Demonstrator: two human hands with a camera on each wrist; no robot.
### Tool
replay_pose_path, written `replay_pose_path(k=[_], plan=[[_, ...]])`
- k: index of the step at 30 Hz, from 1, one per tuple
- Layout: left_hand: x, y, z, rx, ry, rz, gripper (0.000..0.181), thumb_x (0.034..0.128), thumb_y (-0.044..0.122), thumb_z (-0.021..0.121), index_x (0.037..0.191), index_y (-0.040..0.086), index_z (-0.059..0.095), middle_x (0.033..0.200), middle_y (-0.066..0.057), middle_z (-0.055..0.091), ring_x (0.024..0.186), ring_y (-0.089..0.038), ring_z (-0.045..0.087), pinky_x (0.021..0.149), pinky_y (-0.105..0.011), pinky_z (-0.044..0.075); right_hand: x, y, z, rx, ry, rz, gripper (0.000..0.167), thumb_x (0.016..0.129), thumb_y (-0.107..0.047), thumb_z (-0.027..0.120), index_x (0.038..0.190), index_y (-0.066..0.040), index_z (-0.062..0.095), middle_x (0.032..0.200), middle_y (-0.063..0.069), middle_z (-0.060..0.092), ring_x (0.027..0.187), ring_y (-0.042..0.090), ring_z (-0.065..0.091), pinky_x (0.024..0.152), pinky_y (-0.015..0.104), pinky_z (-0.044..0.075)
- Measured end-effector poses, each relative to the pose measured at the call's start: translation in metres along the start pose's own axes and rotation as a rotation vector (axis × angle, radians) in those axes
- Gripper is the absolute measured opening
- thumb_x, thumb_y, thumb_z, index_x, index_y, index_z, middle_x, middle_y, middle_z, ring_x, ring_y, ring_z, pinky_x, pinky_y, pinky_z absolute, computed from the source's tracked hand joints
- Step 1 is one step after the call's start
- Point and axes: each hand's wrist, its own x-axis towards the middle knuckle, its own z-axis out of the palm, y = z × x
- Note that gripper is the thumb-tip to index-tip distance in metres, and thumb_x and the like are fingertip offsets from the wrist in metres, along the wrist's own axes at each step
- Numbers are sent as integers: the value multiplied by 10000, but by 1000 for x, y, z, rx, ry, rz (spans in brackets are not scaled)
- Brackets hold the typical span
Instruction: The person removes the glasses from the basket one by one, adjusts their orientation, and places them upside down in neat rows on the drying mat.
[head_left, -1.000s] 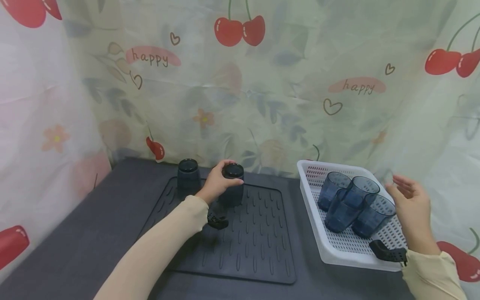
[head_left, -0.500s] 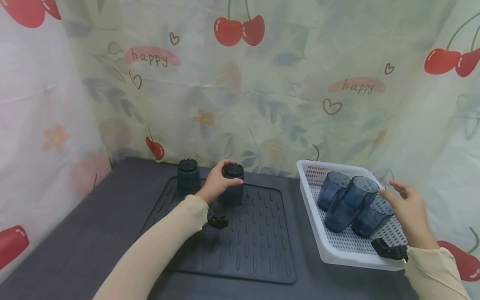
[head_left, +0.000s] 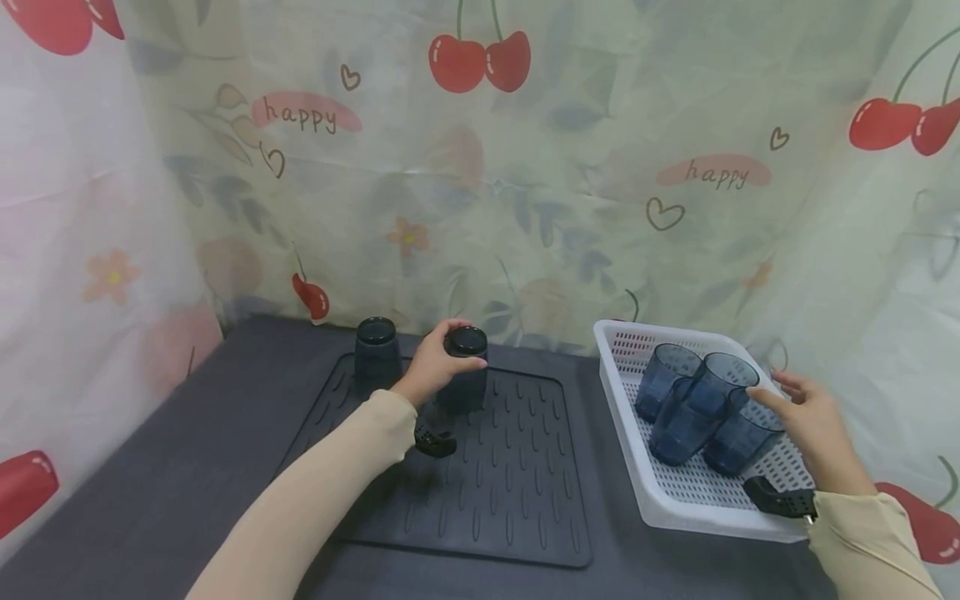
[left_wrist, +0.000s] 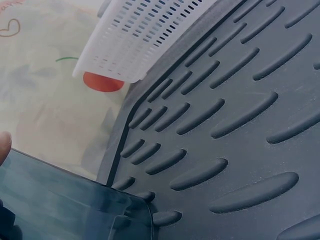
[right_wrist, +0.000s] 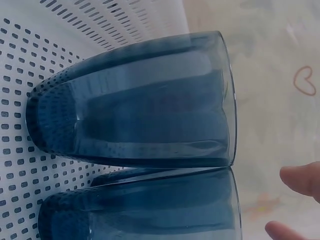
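My left hand (head_left: 438,362) grips the base end of an upside-down dark blue glass (head_left: 463,393), its mouth on the black drying mat (head_left: 517,475). In the left wrist view that glass (left_wrist: 65,200) shows its clear wall and rim against the ridges. To its left a second inverted glass (head_left: 377,360) stands alone. My right hand (head_left: 817,433) hovers at the basket's right side, fingers spread, near the rim of the front right glass (head_left: 738,446). In the right wrist view my fingertips (right_wrist: 302,177) are apart from the two blue glasses (right_wrist: 150,110).
A white perforated basket (head_left: 633,467) holds several blue glasses, mouths up and leaning together. It stands right of the mat on a dark tabletop (head_left: 172,467). A printed curtain (head_left: 570,208) closes off the back and sides.
My right hand has shifted left and slightly down, its thumb coming closer to the glasses in the basket. My left hand and its glass stay in place.
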Motion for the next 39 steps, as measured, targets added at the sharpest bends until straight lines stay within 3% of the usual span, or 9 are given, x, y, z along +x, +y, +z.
replay_pose_path(k=[7, 18, 39], plan=[[-1, 0, 1, 9, 5, -2, 668, 790, 177, 813, 1364, 225, 474, 1414, -27, 461, 1249, -218, 523, 988, -437, 467, 3, 3, -1, -47, -103, 9, 837, 978, -419, 500, 1510, 75, 81, 1518, 389, 70, 1373, 593, 110, 1062, 703, 192], [-2, 2, 2, 0, -2, 11, 674, 799, 152, 802, 1381, 188, 464, 1388, -56, 483, 1242, -232, 529, 984, -434, 471, 6, 7, -1, -130, -187, -8, 921, 969, -482, 493, 1493, 111, 23, 1506, 408, 31, 1359, 615, 75, 1041, 725, 185], [-1, 1, 0, -1, 1, 21, 662, 796, 143, 805, 1366, 199, 472, 1359, -55, 504, 1225, -231, 540, 979, -439, 473, 12, 7, -5, -185, -289, -5, 976, 951, -440, 550, 1469, 145, -34, 1476, 443, -54, 1345, 633, 33, 1040, 730, 178]])
